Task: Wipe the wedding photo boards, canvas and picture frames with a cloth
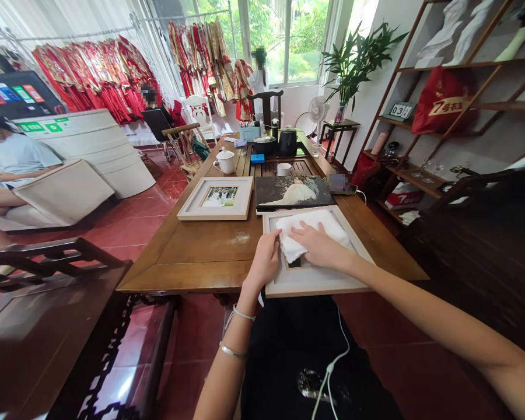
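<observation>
A light wooden picture frame with a pale mat lies at the table's near edge, close to my body. My left hand is closed around its left edge, the thumb reaching the cloth's corner. On top of the frame lies a crumpled white cloth, which covers most of the picture. My right hand holds the cloth against the frame, its fingers bent over it. A second picture frame lies flat farther left. Just beyond the frame in my hands is a dark photo panel showing a white dress.
The wooden table also carries a lidded white cup, a small white bowl, a blue box and a dark kettle. A white cable hangs over my lap. A dark wooden chair stands left. Other people sit farther off.
</observation>
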Motion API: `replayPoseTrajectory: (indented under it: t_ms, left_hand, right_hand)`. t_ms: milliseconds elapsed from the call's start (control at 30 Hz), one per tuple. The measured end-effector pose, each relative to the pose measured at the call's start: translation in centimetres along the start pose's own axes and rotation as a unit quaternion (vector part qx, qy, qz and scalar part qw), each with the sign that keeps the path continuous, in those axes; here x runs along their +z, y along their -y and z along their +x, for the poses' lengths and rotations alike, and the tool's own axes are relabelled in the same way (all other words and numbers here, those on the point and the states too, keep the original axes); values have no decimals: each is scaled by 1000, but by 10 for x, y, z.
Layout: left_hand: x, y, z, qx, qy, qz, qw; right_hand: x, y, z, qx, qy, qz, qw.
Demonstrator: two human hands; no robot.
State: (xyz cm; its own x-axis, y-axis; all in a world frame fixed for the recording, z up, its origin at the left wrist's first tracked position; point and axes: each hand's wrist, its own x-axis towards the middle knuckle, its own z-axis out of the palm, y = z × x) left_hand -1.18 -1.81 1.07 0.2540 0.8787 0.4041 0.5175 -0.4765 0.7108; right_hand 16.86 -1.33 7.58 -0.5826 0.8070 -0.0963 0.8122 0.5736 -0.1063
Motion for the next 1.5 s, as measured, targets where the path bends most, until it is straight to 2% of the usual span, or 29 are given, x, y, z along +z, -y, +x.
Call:
replayPoseTrajectory:
  t_ms: [100, 233, 333, 433, 567, 800, 933, 1033, 1167, 1300, 1400, 1500]
  left_hand:
    - [1, 0, 0, -7, -5, 0, 1000]
    - [1, -4, 1, -10, -4, 5, 1000]
    - [0, -5, 1, -4, 0, 15, 1000]
    - [0, -3, 0, 1, 5, 18, 1000]
    - [1, -2, 0, 3, 5, 31, 999]
    - [-1, -10, 1, 7, 16, 63, 998]
    - [-2, -10, 1, 19, 19, 30, 999]
    - [-5, -8, 2, -4, 10, 3, 1000]
    - [-9, -11, 5, -78, -7, -32, 996]
    - [-9, -17, 11, -149, -44, -87, 984]
    - [-9, -22, 13, -182, -61, -94, 977]
    - [-11, -24, 12, -186, -88, -72, 976]
  right_hand:
    - [-4, 12, -22, -22, 31, 1, 999]
    - [-12, 19, -66, -57, 68, 31, 996]
    - [-20, 18, -93, -79, 70, 74, 992]
    - [-26, 11, -104, -65, 50, 98, 992]
    - [-26, 1, -88, -5, 20, 57, 998]
    - [-1, -10, -25, 42, -45, -25, 998]
    - [4, 0, 6, 22, -58, -7, 998]
    - [5, 11, 20, -11, -51, 5, 999]
    - [6, 13, 23, -55, -47, 31, 997]
    - [7, 8, 14, -91, -39, 42, 994]
    - [7, 8, 2, -103, -19, 41, 994]
    - [6, 13, -14, -123, -3, 45, 991]
